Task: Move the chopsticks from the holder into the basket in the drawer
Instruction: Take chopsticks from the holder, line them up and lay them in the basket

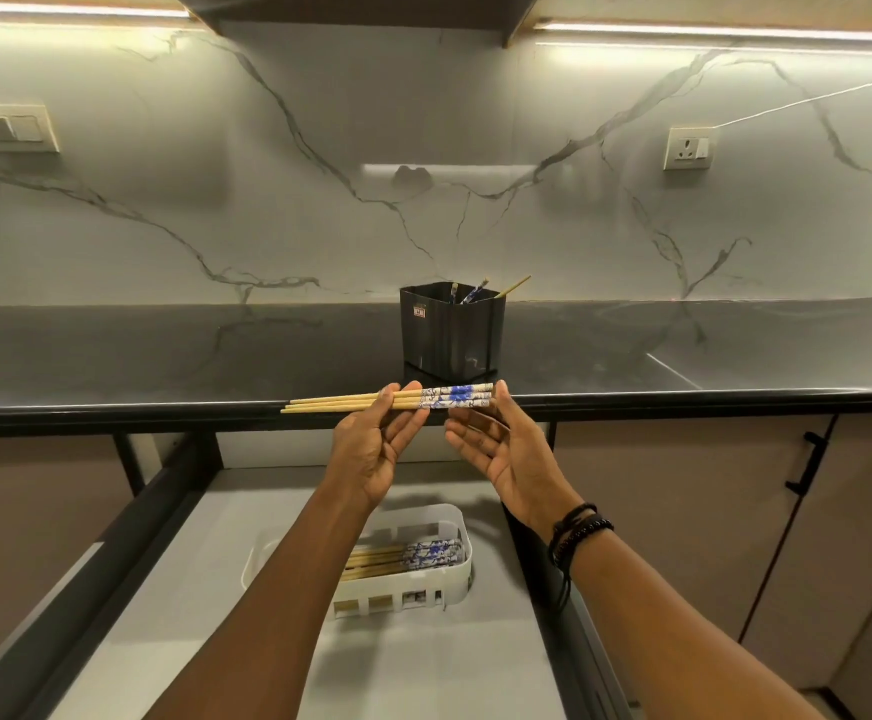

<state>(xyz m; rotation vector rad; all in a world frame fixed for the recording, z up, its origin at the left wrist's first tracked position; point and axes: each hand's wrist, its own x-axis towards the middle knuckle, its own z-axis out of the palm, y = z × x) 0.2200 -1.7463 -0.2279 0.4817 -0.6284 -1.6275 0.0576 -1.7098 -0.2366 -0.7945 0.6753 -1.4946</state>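
The job looks partly done. Several chopsticks [426, 553] already lie in the basket [387, 597] in the open drawer [423, 662]. A few more [475, 292] lean in the black holder [449, 335] on the table [163, 350], at 12 o'clock from the hands.

A bundle [454, 397] is held level above the drawer. The left hand [376, 449] pinches its bare wood, and the right hand [501, 454], fingers relaxed, touches the patterned ends, probably squaring them. The basket lies at 6 o'clock, below the left forearm.

Nothing seems to block the drop. A wall socket [688, 147] sits at 2 o'clock.
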